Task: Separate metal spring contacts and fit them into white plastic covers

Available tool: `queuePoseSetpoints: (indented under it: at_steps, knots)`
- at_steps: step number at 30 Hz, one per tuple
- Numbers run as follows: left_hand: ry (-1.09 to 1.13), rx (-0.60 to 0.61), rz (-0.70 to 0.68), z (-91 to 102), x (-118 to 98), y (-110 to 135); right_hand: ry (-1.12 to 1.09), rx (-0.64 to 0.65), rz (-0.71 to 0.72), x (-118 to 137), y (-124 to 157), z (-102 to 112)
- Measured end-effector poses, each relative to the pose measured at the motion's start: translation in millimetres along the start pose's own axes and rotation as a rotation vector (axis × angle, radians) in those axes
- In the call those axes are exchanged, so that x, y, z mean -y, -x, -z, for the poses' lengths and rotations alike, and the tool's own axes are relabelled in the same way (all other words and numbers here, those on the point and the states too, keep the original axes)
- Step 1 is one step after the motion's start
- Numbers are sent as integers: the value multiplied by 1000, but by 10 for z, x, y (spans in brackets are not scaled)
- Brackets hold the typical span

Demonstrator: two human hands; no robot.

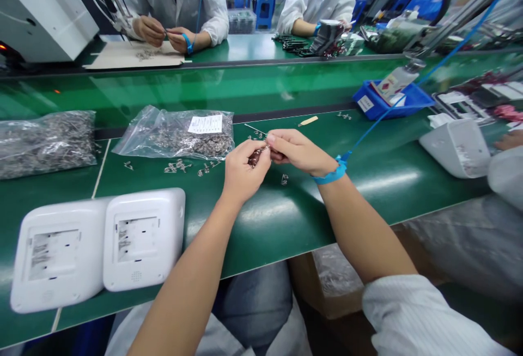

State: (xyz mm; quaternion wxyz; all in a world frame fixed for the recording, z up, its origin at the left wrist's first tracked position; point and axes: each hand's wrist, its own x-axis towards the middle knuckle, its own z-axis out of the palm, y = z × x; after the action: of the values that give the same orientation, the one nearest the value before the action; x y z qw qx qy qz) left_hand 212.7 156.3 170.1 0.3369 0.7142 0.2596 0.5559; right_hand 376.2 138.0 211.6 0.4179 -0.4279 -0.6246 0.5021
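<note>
My left hand (pixel 244 172) and my right hand (pixel 295 151) meet above the green bench (pixel 261 225), both pinched on a small cluster of metal spring parts (pixel 257 155) held between the fingertips. A blue wrist strap (pixel 333 173) circles my right wrist, its blue cord running up to the right. Loose metal springs (pixel 180 167) lie scattered on the mat just left of my hands. A clear bag of the same parts (pixel 180 134) with a white label lies behind them.
Two white plastic housings (pixel 100 247) lie face down at the front left. A second bag of parts (pixel 44 141) sits far left. A blue tray (pixel 388 100) and another white housing (pixel 457 146) are at the right. Two people in white coats work across the belt.
</note>
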Motion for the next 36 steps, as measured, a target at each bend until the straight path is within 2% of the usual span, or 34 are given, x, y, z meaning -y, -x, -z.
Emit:
queuePoseSetpoints:
  at_steps: [3,7,9,12,15,18,20,22,25,28,30,34,36]
  knots:
    - [-205,-115,-64,-24,51,16,70,5,-63,35,8,-50]
    - [-315,-139,-84,-31,86,27,209,52,-4,85,30,-48]
    - [-340,-140,-102,-30,87,26,234,31,50,75,26,-25]
    - [-362,-126,-106,-25,81,23,198,-27,26,22,7,26]
    - [-352,11,-131,-26,71,30,346,-89,89,-23,-8,74]
    - [-354,253,-195,-45,68,50,652,-132,333,-26,-15,87]
    - [-433,302,-223,-61,77,66,754,-132,437,-17,-21,73]
    - [-557,248,-252,-68,98,80,797,-144,424,-15,-31,54]
    - [-709,168,-323,-61,137,100,845,-129,282,-27,-48,37]
    - [-796,147,-365,-56,165,119,848,-133,178,-41,-55,31]
    - [-833,129,-352,-57,174,127,849,-193,225,-52,-55,21]
    - [-859,52,-255,-58,177,126,940,-230,471,-96,-56,-37]
    - [-858,10,-232,-53,176,120,995,-262,533,-120,-57,-82]
